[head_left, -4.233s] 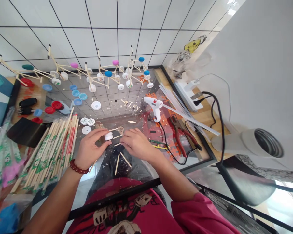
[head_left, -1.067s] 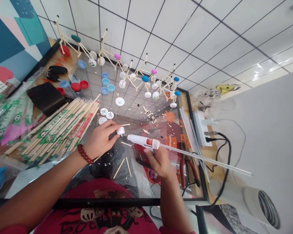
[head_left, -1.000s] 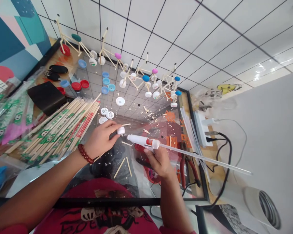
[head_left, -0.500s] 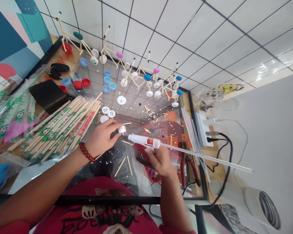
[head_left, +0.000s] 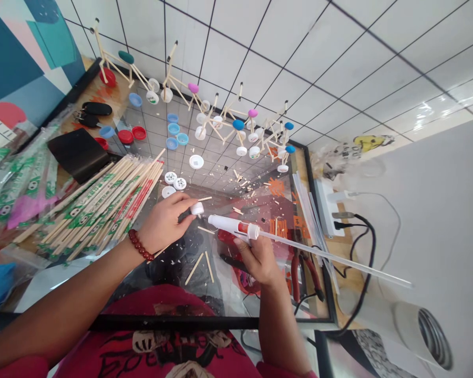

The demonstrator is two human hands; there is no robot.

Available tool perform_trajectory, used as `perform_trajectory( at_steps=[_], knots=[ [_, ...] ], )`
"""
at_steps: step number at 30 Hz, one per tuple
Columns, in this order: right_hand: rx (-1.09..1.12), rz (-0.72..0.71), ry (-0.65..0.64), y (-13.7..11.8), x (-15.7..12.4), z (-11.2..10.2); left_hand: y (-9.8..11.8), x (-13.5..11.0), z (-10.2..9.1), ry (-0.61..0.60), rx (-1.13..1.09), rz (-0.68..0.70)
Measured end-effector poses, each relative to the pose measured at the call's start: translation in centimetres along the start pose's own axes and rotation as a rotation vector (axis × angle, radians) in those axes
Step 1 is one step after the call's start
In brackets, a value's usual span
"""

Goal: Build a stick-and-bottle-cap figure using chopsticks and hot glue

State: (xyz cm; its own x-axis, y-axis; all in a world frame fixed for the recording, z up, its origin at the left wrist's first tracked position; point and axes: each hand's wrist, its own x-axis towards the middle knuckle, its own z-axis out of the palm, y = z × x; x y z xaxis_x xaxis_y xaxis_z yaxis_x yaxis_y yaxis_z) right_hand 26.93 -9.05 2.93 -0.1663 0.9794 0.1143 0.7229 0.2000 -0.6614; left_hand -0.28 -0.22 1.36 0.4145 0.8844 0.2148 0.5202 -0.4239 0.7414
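"Glue gun (head_left: 232, 226) is now in the right hand (head_left: 260, 260), no longer lying on the worktop (head_left: 220, 181)."

"How does that hand hold it?"

"Closed firmly round it, nozzle (head_left: 214, 220) pointing towards the white cap (head_left: 197, 208)."

"Where's the cap?"

"Pinched in the left hand (head_left: 166, 218), between thumb and fingers, just beside the nozzle. I can't tell whether they touch."

"Below?"

"Two wooden sticks (head_left: 194, 269) on the worktop, slanting apart."

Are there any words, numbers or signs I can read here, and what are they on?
None reads clearly.
Chopstick wrappers: green and red print, too small.
White caps: dark print, too small.
Tabletop: orange signs, too blurred.
Red shirt: dark letters, too unclear.
Plastic bag: black marks, too blurred.
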Motion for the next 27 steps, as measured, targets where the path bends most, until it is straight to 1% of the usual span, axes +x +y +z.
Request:
perform_trajectory(
  at_steps=[8,13,19,21,27],
  knots=[
    [0.02,-0.009,-0.028,0.2,-0.1,0.0,0.3,-0.1,-0.2,-0.009,0.027,0.001],
    [0.028,-0.01,0.011,0.5,0.0,0.4,0.4,0.0,-0.2,-0.008,0.03,0.004],
    [0.025,-0.024,0.022,1.1,-0.1,0.4,0.7,0.1,-0.5,-0.08,0.042,-0.071],
    [0.033,-0.028,0.014,1.2,-0.1,0.2,0.8,0.1,-0.6,-0.076,0.043,-0.073],
    [0.089,-0.039,0.007,1.3,-0.3,0.1,0.5,0.0,-0.3,-0.034,0.026,-0.023]
  ],
)
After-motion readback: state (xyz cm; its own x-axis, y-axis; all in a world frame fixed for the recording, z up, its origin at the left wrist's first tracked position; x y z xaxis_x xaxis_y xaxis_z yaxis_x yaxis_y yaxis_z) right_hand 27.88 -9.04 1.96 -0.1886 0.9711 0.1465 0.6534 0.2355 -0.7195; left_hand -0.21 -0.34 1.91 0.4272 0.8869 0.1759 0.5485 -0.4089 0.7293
